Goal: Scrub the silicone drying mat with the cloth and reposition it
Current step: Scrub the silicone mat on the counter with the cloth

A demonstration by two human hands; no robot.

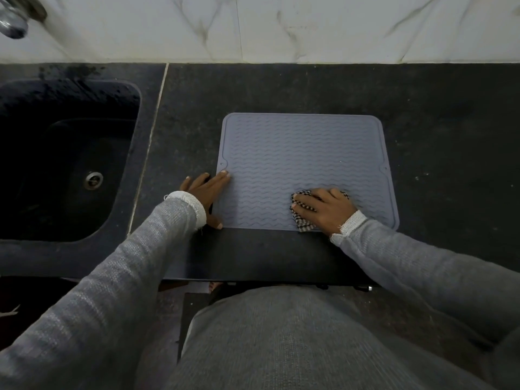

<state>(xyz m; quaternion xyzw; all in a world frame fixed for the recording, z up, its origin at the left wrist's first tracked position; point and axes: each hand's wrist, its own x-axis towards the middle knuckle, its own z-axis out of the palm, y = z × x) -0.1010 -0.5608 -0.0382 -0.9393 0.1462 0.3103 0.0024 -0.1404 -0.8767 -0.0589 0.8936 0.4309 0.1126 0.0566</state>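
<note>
A grey-blue silicone drying mat with wavy ridges lies flat on the dark stone counter, near its front edge. My left hand rests spread at the mat's left edge, one fingertip on the mat and the thumb at its near left corner. My right hand presses a black-and-white checked cloth onto the mat's near right part. The cloth is mostly hidden under the hand.
A dark sink with a metal drain is set into the counter to the left. A metal tap shows at the top left. A marble-look tiled wall runs behind the counter.
</note>
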